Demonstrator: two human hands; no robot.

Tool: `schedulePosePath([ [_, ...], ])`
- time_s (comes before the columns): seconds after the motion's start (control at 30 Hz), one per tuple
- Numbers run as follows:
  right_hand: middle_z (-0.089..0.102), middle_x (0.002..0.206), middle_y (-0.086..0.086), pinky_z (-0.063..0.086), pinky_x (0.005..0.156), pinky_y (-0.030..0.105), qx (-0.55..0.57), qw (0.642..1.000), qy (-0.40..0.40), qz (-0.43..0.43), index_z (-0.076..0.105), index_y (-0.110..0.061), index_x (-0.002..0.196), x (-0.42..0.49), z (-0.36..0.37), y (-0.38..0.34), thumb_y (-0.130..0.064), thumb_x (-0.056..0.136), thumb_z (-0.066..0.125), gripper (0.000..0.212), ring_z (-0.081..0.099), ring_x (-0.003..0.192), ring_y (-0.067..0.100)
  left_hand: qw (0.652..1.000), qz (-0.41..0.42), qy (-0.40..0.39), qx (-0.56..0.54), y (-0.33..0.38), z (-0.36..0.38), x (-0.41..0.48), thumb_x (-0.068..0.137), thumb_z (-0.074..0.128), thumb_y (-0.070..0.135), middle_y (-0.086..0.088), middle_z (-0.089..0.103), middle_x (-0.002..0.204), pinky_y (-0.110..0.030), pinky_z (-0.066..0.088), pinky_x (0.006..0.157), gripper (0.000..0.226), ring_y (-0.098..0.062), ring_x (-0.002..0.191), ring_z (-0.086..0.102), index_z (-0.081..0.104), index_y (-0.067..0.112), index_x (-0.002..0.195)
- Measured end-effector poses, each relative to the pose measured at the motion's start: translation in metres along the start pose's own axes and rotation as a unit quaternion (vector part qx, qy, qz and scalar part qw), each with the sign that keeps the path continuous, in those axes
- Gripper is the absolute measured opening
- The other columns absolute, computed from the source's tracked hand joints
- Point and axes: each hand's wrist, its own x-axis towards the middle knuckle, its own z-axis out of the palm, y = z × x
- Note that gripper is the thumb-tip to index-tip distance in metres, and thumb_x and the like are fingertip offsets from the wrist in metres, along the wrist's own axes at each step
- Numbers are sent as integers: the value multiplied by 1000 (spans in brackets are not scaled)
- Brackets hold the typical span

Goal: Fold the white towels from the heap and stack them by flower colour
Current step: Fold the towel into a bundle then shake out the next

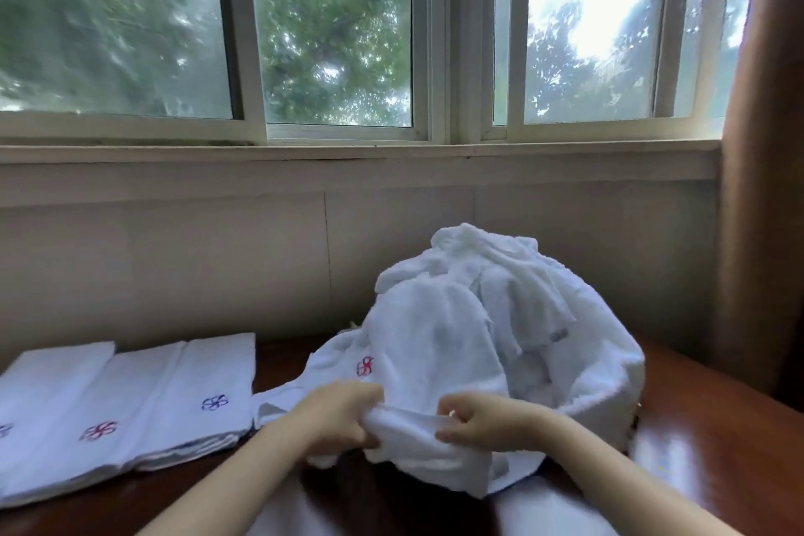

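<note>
A white towel [404, 426] with a red flower [364, 366] lay bunched at the near foot of the heap [500, 339], its gathered edge running crosswise between the two hands, the flower just beyond the left. The left hand [337, 413] and right hand [474, 420], fingers curled, each pinched that edge, about equally near it, so drawing it free looked a matter of pulling toward the person. Off to the left of the left hand, folded towels [130, 400] lay side by side on the brown table [718, 448], showing red and blue flowers, below the window [348, 35].
</note>
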Motion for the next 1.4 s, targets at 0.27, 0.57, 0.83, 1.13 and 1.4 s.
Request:
schedulePosePath([
  [0.27, 52, 92, 7, 40, 69, 28, -179, 983, -30, 33, 55, -11, 91, 29, 100, -87, -10, 84, 51, 8, 53, 88, 24, 977, -175, -63, 108, -68, 45, -125, 81, 45, 30, 0, 59, 119, -31, 36, 74, 26, -27, 111, 57, 51, 32, 106],
  [0.57, 56, 101, 3, 37, 81, 33, -282, 935, 215, 14, 58, -18, 109, 53, 123, -175, -12, 86, 51, 24, 55, 107, 26, 960, -261, 35, 99, -99, -6, -194, 85, 43, 25, -3, 64, 109, -31, 40, 70, 14, -28, 100, 59, 57, 23, 87],
  [0.83, 62, 100, 6, 34, 85, 39, -168, 910, 379, 12, 49, -20, 81, 55, 26, -232, 0, 81, 47, 21, 57, 101, 30, 853, -271, 420, 150, -89, -139, -221, 82, 50, 15, -7, 67, 101, -32, 37, 69, 28, -39, 93, 62, 71, 26, 97],
  [1.13, 62, 105, 15, 38, 67, 30, -67, 914, 395, 67, 61, -10, 94, 48, 0, -219, -8, 85, 43, 20, 59, 98, 35, 807, -316, 490, 98, -106, -180, -251, 82, 51, 5, -15, 66, 93, -31, 33, 65, 18, -40, 88, 59, 64, 10, 92],
  [1.4, 70, 89, 17, 32, 64, 30, 145, 792, 593, -20, 64, -11, 102, 10, -16, -240, -10, 93, 38, 28, 59, 96, 38, 714, -275, 629, 138, -88, -189, -283, 82, 56, 2, -19, 64, 86, -35, 31, 61, 17, -44, 78, 59, 55, 10, 97],
])
